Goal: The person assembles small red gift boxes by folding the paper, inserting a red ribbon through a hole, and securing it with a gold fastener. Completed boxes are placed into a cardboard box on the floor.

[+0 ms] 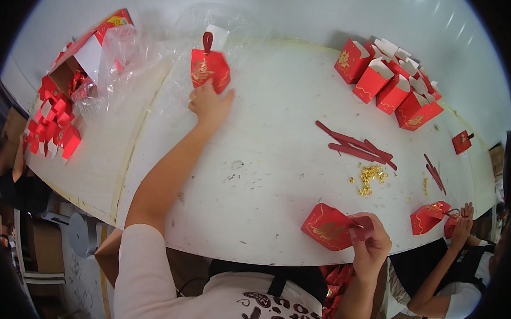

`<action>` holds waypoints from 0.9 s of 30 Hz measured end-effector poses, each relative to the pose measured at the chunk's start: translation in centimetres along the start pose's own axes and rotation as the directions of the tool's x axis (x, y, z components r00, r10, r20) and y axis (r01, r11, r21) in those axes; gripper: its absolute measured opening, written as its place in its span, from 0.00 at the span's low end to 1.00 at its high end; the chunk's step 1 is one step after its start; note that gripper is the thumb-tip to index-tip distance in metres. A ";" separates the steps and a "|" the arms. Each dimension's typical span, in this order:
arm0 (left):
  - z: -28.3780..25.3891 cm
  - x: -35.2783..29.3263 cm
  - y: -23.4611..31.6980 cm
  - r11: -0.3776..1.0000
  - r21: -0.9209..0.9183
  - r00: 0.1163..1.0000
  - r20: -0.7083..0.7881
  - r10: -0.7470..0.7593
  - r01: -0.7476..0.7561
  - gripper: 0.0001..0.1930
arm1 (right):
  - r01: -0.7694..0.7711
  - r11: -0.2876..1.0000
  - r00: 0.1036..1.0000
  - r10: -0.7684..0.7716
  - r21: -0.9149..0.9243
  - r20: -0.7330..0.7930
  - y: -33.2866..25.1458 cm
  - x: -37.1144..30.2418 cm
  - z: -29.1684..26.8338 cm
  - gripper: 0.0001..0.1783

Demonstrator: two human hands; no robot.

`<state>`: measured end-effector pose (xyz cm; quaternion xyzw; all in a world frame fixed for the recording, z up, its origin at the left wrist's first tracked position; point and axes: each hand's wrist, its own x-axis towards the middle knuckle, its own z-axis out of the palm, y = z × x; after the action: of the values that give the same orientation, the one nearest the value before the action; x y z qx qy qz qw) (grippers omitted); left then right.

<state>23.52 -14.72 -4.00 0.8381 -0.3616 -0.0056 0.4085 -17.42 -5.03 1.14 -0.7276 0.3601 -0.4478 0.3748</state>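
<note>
At the far side of the table, my left hand [210, 105] reaches out with its fingertips against the lower part of a red gift box [209, 69]. Its thumb stands apart from the box. A dark red loop handle [207, 42] rises from the top of that box, which has gold print. Near the front edge, my right hand [369, 245] is closed on a dark red strap [364, 226], bent into a loop. The strap joins a second red gift box [327, 226], lying tilted on the table with its gold print up.
Loose straps [357, 146] and small gold fasteners [372, 177] lie right of centre. Open red boxes [393, 85] stand behind them. At left are clear plastic [121, 59] and a pile of red boxes [54, 124]. A co-worker's hands [461, 223] handle boxes at right; another person sits at far left.
</note>
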 end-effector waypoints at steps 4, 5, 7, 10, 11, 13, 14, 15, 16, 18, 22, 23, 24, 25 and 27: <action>1.0 1.1 0.3 0.999 -0.028 0.933 -0.356 -0.053 0.046 0.44 | -0.060 0.998 0.998 0.060 -0.002 0.011 -1.0 0.5 0.4 0.12; 1.1 1.8 0.4 0.994 -0.092 0.879 -0.467 -0.095 0.059 0.46 | -0.049 0.999 0.999 0.049 -0.015 0.011 -1.2 0.5 0.4 0.12; 1.4 3.6 -0.4 0.981 -0.189 0.883 -0.465 -0.060 -0.033 0.46 | -0.051 0.999 0.999 0.051 -0.018 0.002 -1.3 0.4 0.5 0.12; 0.7 6.6 -3.2 0.876 -0.466 0.966 -0.257 0.001 -0.125 0.41 | -0.051 0.999 0.999 0.051 0.008 -0.009 -1.0 0.4 0.6 0.12; 0.5 7.3 -4.1 0.810 -0.573 0.987 -0.152 0.045 -0.125 0.39 | -0.034 0.999 0.999 0.034 0.009 -0.008 -0.9 0.3 0.7 0.13; 0.3 7.3 -4.4 0.837 -0.527 0.986 -0.150 0.077 -0.146 0.35 | -0.025 1.000 1.000 0.025 0.008 -0.007 -0.9 0.2 0.7 0.13; 0.2 7.3 -4.5 0.851 -0.501 0.984 -0.151 0.094 -0.158 0.32 | -0.030 0.999 1.000 0.030 0.013 -0.003 -1.0 0.3 0.8 0.12; -0.3 6.6 -3.6 0.807 -0.571 0.988 -0.109 0.110 -0.153 0.31 | -0.036 0.999 0.999 0.036 0.016 -0.006 -1.0 0.3 0.8 0.12; -0.3 5.1 -1.8 0.750 -0.649 0.990 -0.049 0.132 -0.131 0.29 | -0.057 0.998 0.998 0.058 0.029 -0.021 -0.9 0.3 0.7 0.12; -0.1 3.2 0.9 0.694 -0.707 0.974 0.033 0.225 -0.137 0.27 | -0.098 0.993 0.993 0.102 0.066 -0.057 -0.3 0.1 0.4 0.12; 0.8 -1.5 2.4 0.722 -0.668 0.913 0.157 0.377 -0.183 0.24 | -0.216 0.964 0.969 0.232 0.156 -0.089 0.2 0.0 -0.3 0.11; 1.1 -2.1 2.4 0.763 -0.618 0.923 0.153 0.354 -0.190 0.24 | -0.151 0.974 0.981 0.169 0.170 -0.099 0.9 0.1 -0.6 0.10; 1.4 -1.5 1.0 0.741 -0.627 0.914 0.111 0.390 -0.240 0.28 | -0.181 0.939 0.974 0.212 0.292 -0.079 0.8 0.4 -0.3 0.09; 1.7 -1.2 0.6 0.772 -0.579 0.924 0.079 0.374 -0.263 0.31 | -0.196 0.925 0.975 0.219 0.324 -0.035 1.2 0.4 -0.3 0.10; 1.5 -1.6 0.7 0.836 -0.460 0.941 0.004 0.338 -0.298 0.36 | -0.160 0.935 0.985 0.172 0.316 -0.008 0.7 0.6 -0.3 0.12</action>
<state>21.51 -15.04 -4.93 0.6468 -0.5015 -0.0576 0.5717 -17.65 -5.95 0.83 -0.6176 0.3509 -0.4789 0.5158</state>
